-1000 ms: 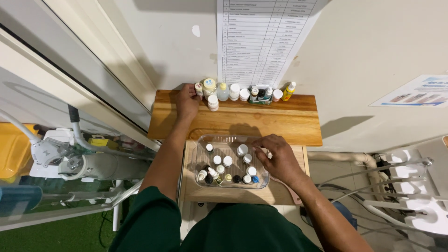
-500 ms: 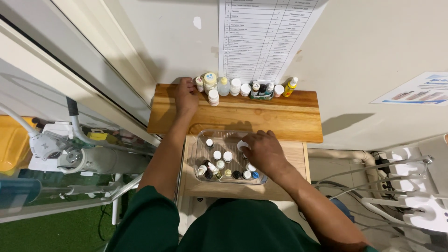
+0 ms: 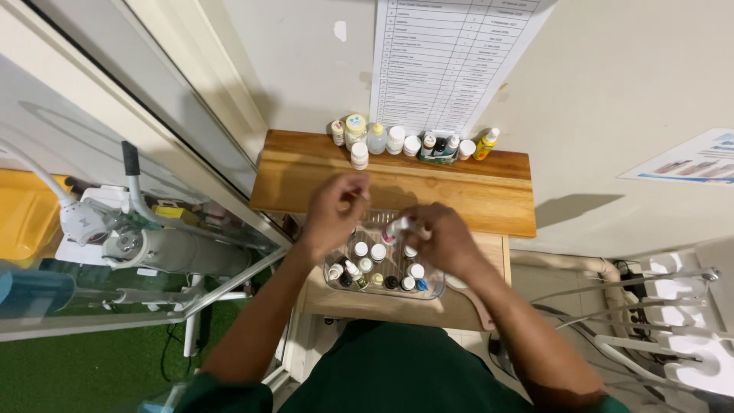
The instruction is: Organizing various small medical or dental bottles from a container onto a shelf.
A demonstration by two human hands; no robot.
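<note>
Cream wall up top, a printed sheet [image 3: 451, 61] pinned to it, and below that a wooden desk [image 3: 459, 195] with a row of small bottles [image 3: 405, 141] lined along its back edge. Nearer the person sits a clear tray [image 3: 432, 289] on a lower ledge, packed with little white-capped vials.

Now the hands. The right hand [image 3: 443, 241] is over the tray's upper right part, its grip clenched round a small white vial [image 3: 396, 228]. The vial pokes out leftward from the fingers, its long axis tilted, lying nearly across rather than upright, with what looks like a pink band near the end, though blur makes that uncertain.

The left hand [image 3: 336, 210] hovers just beside it, to the left and slightly farther up, over the desk's front edge. Its fingers are curled in, and I cannot tell whether that grip holds anything small; nothing shows between them.

So the relation: the vial's free end points straight toward the left hand, with only a narrow gap between the two. The left hand is the nearer free one, and the tray lies directly beneath both.

Off to the left, grey machinery [image 3: 153, 245] and green flooring [image 3: 92, 371].
</note>
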